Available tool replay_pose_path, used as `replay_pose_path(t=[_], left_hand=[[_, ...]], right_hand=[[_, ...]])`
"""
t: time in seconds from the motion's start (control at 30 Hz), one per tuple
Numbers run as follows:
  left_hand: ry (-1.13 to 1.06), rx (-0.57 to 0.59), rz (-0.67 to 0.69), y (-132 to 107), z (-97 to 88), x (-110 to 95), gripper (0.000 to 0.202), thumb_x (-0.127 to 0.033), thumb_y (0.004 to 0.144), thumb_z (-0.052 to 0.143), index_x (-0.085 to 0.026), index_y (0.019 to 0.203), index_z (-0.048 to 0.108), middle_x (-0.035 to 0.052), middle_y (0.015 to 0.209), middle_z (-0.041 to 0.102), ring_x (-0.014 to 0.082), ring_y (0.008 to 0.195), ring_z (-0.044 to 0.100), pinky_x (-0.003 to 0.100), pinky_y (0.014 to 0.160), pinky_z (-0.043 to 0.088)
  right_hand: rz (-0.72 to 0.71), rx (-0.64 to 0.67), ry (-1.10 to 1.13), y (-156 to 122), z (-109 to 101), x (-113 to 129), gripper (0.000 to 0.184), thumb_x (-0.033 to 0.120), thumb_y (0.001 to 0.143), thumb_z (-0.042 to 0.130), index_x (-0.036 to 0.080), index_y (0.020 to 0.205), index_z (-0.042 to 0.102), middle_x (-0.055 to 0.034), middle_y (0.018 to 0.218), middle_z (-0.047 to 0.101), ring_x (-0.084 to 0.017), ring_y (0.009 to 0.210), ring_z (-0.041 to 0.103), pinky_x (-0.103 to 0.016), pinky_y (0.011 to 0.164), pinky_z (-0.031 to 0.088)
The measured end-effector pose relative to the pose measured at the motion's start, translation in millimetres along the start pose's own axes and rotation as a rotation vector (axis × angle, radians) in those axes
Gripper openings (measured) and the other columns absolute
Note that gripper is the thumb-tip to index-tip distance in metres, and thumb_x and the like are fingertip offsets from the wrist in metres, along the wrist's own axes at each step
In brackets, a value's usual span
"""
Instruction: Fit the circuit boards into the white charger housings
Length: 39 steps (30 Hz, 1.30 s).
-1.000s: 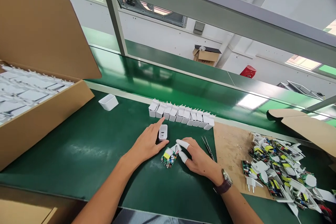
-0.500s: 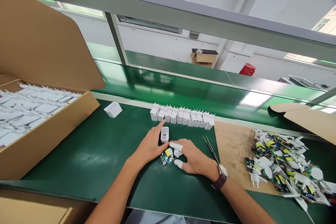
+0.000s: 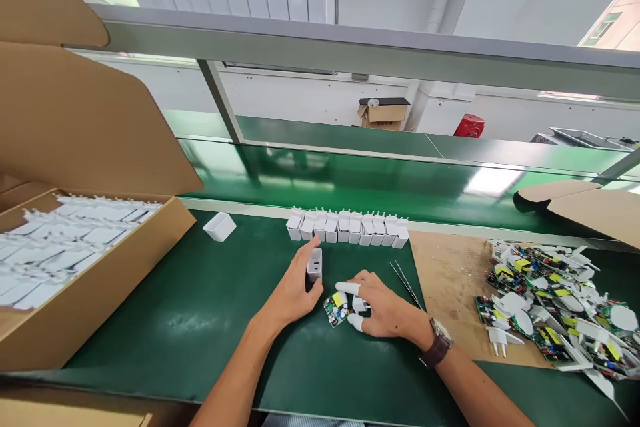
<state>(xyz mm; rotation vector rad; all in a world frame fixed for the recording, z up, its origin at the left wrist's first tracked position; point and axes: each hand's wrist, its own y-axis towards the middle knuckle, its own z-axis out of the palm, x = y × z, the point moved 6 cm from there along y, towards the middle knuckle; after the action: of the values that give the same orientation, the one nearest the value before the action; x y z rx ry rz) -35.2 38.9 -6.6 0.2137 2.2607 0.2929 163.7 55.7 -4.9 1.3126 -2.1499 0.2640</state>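
Observation:
My left hand (image 3: 289, 290) curls beside a white charger housing (image 3: 315, 265), its index finger along the far side and its thumb at the near end. The housing's end with two dark slots faces me. My right hand (image 3: 377, 303), with white finger cots on thumb and index finger, pinches a small circuit board (image 3: 337, 309) by the white plug part at its right side. The board has green edges and a yellow block. Tweezers (image 3: 406, 283) lie just right of that hand. Behind both hands stands a row of white chargers (image 3: 349, 227).
An open carton (image 3: 120, 247) filled with white pieces stands at left. An empty white housing (image 3: 219, 227) lies beside it. At right, a pile of circuit boards with plugs (image 3: 555, 307) covers part of a brown cardboard sheet (image 3: 445, 280). A metal rail crosses behind the bench.
My right hand has moved right with the circuit board, away from my left hand. The left hand stays beside the housing, which now shows more of its side. The camera view has tilted slightly.

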Motion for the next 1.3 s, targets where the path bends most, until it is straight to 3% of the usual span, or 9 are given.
replay_pose_path(t=[0.17, 0.3, 0.47, 0.57, 0.77, 0.87, 1.0, 1.17, 1.3], left_hand=[[0.057, -0.088, -0.125, 3, -2.6, 10, 0.074, -0.034, 0.094, 0.064, -0.027, 0.159, 0.028, 0.0131, 0.146, 0.054, 0.0296, 0.135, 0.055, 0.049, 0.114, 0.046], [0.124, 0.010, -0.181, 1, 3.5, 13, 0.087, -0.049, 0.085, 0.077, -0.031, 0.158, 0.032, 0.0121, 0.149, 0.049, 0.0328, 0.132, 0.056, 0.048, 0.103, 0.054], [0.037, 0.182, -0.127, -4, 13.6, 2, 0.098, -0.049, 0.079, 0.084, -0.036, 0.159, 0.030, 0.0108, 0.145, 0.052, 0.0226, 0.100, 0.065, 0.040, 0.087, 0.059], [-0.058, 0.256, -0.116, -6, 18.7, -4, 0.097, -0.041, 0.079, 0.085, -0.037, 0.159, 0.031, 0.0103, 0.145, 0.054, 0.0157, 0.081, 0.061, 0.037, 0.077, 0.059], [-0.115, 0.417, -0.119, -7, 32.5, -14, 0.067, -0.038, 0.085, 0.079, -0.035, 0.146, 0.052, 0.0055, 0.130, 0.066, 0.0175, 0.079, 0.062, 0.035, 0.073, 0.059], [-0.060, 0.275, -0.043, -2, 27.5, -17, 0.057, -0.036, 0.083, 0.081, -0.032, 0.136, 0.059, 0.0065, 0.124, 0.068, 0.0248, 0.100, 0.066, 0.041, 0.088, 0.060], [0.038, -0.007, 0.074, 0, 14.5, -12, 0.053, -0.031, 0.092, 0.071, -0.030, 0.142, 0.053, 0.0107, 0.139, 0.058, 0.0300, 0.133, 0.056, 0.050, 0.114, 0.047], [0.020, -0.010, 0.093, -2, 18.6, -7, 0.065, -0.028, 0.098, 0.062, -0.032, 0.156, 0.032, 0.0107, 0.143, 0.056, 0.0260, 0.132, 0.058, 0.044, 0.112, 0.050], [0.007, -0.022, 0.119, -3, 19.5, -11, 0.069, -0.027, 0.099, 0.060, -0.033, 0.158, 0.026, 0.0107, 0.142, 0.057, 0.0251, 0.130, 0.060, 0.044, 0.112, 0.050]], right_hand=[[-0.026, -0.231, 0.001, -6, -10, -10, 0.069, 0.011, 0.083, 0.066, 0.021, 0.148, 0.048, -0.0126, 0.125, 0.064, -0.027, 0.111, 0.058, -0.046, 0.095, 0.054], [0.081, -0.389, -0.087, -12, -22, -29, 0.064, 0.011, 0.087, 0.061, 0.020, 0.148, 0.045, -0.0139, 0.127, 0.063, -0.029, 0.112, 0.058, -0.051, 0.095, 0.055], [0.151, -0.393, -0.159, -12, -20, -35, 0.063, 0.013, 0.085, 0.063, 0.018, 0.147, 0.048, -0.0151, 0.128, 0.065, -0.031, 0.112, 0.059, -0.053, 0.095, 0.055], [0.183, -0.382, -0.181, -11, -19, -34, 0.059, 0.012, 0.085, 0.062, 0.016, 0.143, 0.051, -0.0158, 0.127, 0.065, -0.031, 0.111, 0.059, -0.053, 0.094, 0.055], [0.144, -0.394, -0.147, -11, -17, -32, 0.064, 0.011, 0.083, 0.063, 0.017, 0.145, 0.048, -0.0154, 0.128, 0.064, -0.032, 0.114, 0.058, -0.052, 0.095, 0.056], [0.133, -0.507, -0.182, -12, -24, -28, 0.065, 0.012, 0.086, 0.062, 0.020, 0.148, 0.044, -0.0150, 0.126, 0.064, -0.032, 0.111, 0.059, -0.054, 0.093, 0.057], [0.074, -0.710, -0.116, -19, -41, -14, 0.065, 0.015, 0.093, 0.059, 0.028, 0.153, 0.037, -0.0118, 0.127, 0.063, -0.030, 0.115, 0.060, -0.051, 0.096, 0.057], [-0.106, -0.675, -0.082, -17, -42, 15, 0.071, 0.015, 0.095, 0.060, 0.028, 0.157, 0.030, -0.0133, 0.130, 0.062, -0.029, 0.117, 0.060, -0.050, 0.097, 0.058], [-0.122, -0.629, -0.171, -14, -33, 24, 0.076, 0.012, 0.095, 0.056, 0.027, 0.161, 0.022, -0.0154, 0.132, 0.062, -0.031, 0.117, 0.061, -0.053, 0.096, 0.058]])
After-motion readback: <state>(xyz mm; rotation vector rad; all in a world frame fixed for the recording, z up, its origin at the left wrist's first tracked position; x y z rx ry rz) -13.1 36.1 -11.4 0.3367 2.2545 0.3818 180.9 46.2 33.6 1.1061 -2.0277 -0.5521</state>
